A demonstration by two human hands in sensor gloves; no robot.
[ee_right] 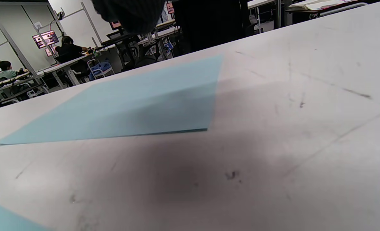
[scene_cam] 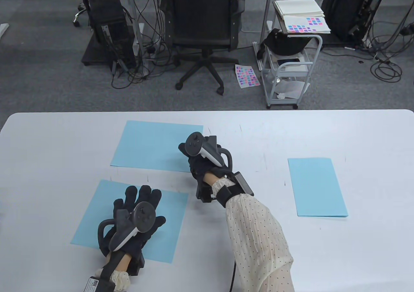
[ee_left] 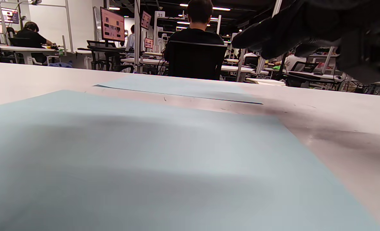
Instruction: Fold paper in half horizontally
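Blue paper, three sheets, all lying flat on the white table (scene_cam: 355, 259). Near sheet (scene_cam: 97, 214) sits directly under the left hand (scene_cam: 137, 221): palm down on it, fingers (scene_cam: 142, 193) spread wide and flat, gripping nothing; the tracker is strapped over the back of the hand. In the left wrist view this sheet fills the foreground with a soft shadow across it, and its far right corner lies flat on the table. Far sheet (scene_cam: 152, 146) lies just beyond the left hand, apart from the near sheet with a strip of bare table between them. The right hand (scene_cam: 202, 162) is at this sheet's near right corner; the glove covers the corner in the table view, so whether the fingers pinch or merely touch the paper cannot be told (right wrist view shows only a dark fingertip (ee_right: 129, 12) at the top edge, with the sheet's corner and a shadow below it). That corner's front edge appears slightly raised off the table in the right wrist view. Third sheet (scene_cam: 317, 187), narrower than the other two, lies well to the right of the right hand, untouched by either hand. Table surface is scuffed with dark marks around the right hand.
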